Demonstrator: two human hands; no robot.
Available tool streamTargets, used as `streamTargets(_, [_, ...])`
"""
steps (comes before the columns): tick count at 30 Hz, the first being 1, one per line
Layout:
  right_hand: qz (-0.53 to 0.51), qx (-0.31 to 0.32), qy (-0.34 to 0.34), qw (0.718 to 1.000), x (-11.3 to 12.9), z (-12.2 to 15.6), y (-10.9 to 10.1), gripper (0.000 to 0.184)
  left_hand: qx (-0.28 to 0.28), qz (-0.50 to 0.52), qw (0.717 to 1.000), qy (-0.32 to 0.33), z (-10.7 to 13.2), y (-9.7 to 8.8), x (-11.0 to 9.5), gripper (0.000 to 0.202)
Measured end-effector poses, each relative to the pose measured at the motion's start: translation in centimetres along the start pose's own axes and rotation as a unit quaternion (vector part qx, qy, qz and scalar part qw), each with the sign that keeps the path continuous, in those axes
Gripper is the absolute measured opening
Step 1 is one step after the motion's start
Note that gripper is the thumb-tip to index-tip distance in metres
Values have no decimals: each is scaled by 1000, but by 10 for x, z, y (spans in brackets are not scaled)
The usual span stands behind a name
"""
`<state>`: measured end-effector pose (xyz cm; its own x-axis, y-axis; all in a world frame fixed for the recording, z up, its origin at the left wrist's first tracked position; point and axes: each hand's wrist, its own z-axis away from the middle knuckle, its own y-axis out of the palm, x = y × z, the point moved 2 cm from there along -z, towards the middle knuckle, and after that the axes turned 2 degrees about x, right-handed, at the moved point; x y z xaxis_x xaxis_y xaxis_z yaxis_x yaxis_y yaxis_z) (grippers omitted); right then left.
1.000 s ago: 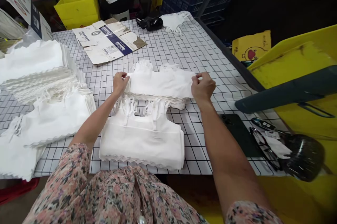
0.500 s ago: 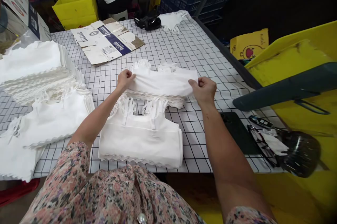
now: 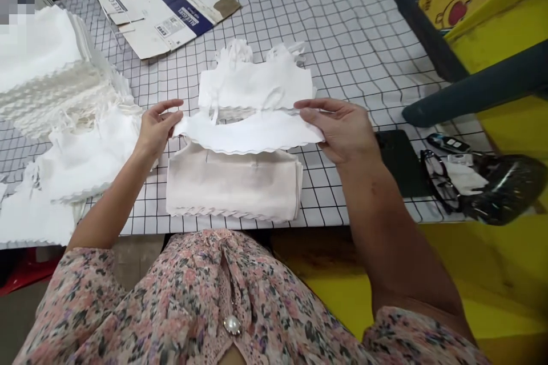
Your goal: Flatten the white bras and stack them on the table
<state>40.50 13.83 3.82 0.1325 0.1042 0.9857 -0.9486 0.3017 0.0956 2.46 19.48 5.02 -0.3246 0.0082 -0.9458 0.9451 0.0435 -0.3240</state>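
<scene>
A white strappy top (image 3: 252,132) with a wavy hem is stretched sideways between my two hands, raised above the table. My left hand (image 3: 159,125) pinches its left end between thumb and fingers. At the other end, my right hand (image 3: 342,125) grips the fabric, thumb and index finger toward the middle. Below the held top lies a folded stack of white tops (image 3: 233,185), nearest my body and partly in its shadow. Just beyond it sits another stack of white tops (image 3: 257,82), its straps bunched at the far side.
Larger piles of white garments (image 3: 40,51) cover the left side. A flattened cardboard box (image 3: 149,28) lies at the back on the checked cloth (image 3: 342,22). At right are a dark green flat case (image 3: 398,162), glasses (image 3: 440,182), a key fob (image 3: 449,142) and a dark green padded bar (image 3: 479,88).
Both hands have come off the far stack and toward me, now holding one top stretched above the near stack. The view has tilted further down.
</scene>
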Motion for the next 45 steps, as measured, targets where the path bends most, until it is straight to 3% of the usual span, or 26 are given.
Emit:
streamTargets(5, [27, -1, -45, 999, -2, 69, -5, 17, 30, 54, 997, -39, 74, -14, -11, 31])
streamTargets(9, [100, 20, -34, 994, -25, 115, -19, 23, 59, 56, 992, -100, 123, -17, 7, 31])
streamTargets(12, [133, 39, -10, 990, -49, 130, -28, 23, 61, 47, 988, -133, 140, -17, 31, 31])
streamTargets(15, [195, 52, -17, 979, -62, 135, -37, 29, 49, -3, 993, -111, 143, -20, 44, 34])
streamTargets(17, [301, 30, -66, 951, -61, 139, -38, 35, 28, -87, 994, -56, 143, -21, 43, 36])
streamTargets(20, [478, -4, -155, 865, -59, 146, -25, 52, 6, -229, 971, 62, 146, -6, 31, 43])
streamTargets(23, [557, 75, -196, 803, -70, 150, 4, 70, 90, -300, 942, 122, 152, 28, 31, 65])
streamTargets(26, [568, 148, -211, 781, -88, 152, 23, 82, 143, -317, 929, 125, 157, 50, 42, 82])
streamTargets(29, [557, 171, -225, 781, -95, 150, 21, 84, 135, -311, 934, 115, 157, 48, 49, 85])
streamTargets(32, [495, 129, -266, 817, -88, 126, 4, 63, 121, -275, 947, 118, 137, 34, 45, 73])
streamTargets(36, [420, -24, -278, 864, -62, 33, -22, 39, 46, -152, 980, 124, 58, 25, 25, 42])
streamTargets(41, [433, -129, -176, 875, -44, -108, -24, 14, -9, -45, 999, 10, -64, 59, 14, 27])
streamTargets(45, [431, -142, -124, 882, -50, -156, -11, 7, -45, -70, 995, -63, -112, 82, 23, 25])
